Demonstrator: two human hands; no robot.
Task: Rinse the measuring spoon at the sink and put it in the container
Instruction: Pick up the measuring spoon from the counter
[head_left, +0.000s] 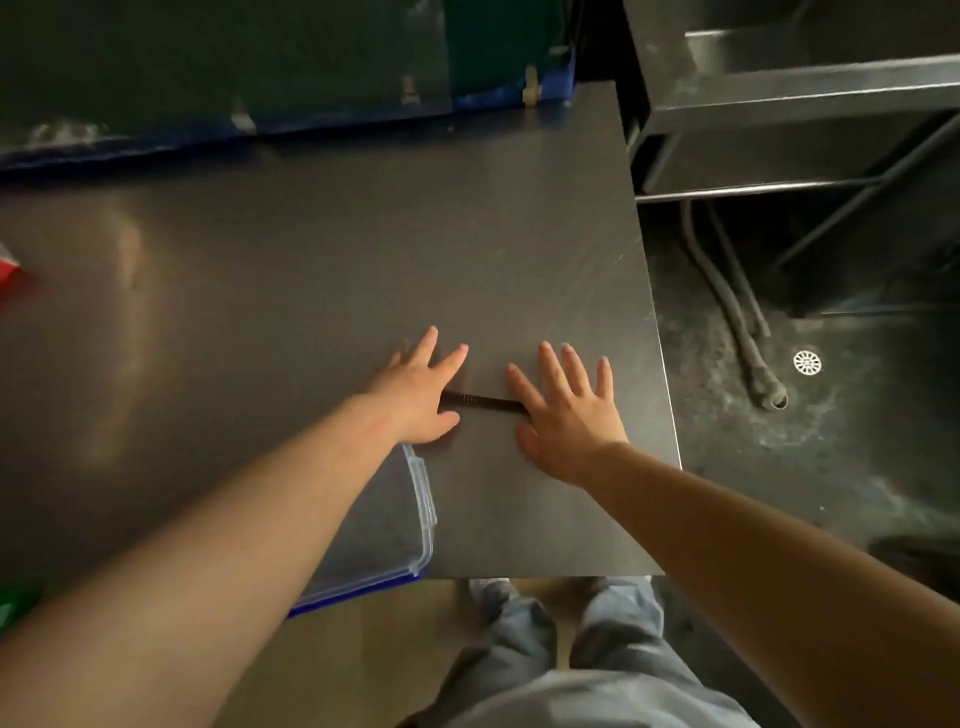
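Observation:
A black measuring spoon (483, 401) lies flat on the dark table (322, 270). Only its handle shows between my two hands; both ends are hidden under them. My left hand (415, 395) rests flat with spread fingers over the spoon's left end. My right hand (566, 415) lies flat, fingers spread, over its right end. Neither hand grips it. A clear plastic container (400, 525) with a blue rim sits at the table's near edge, partly under my left forearm. The steel sink (810, 98) stands at the upper right, beyond the table's right edge.
A blue-edged bin (291, 67) runs along the table's far side. A red object (10, 270) sits at the left edge. Right of the table, dark hoses (748, 332) lie on a wet floor beside a drain (807, 362). My legs are below the table's front edge.

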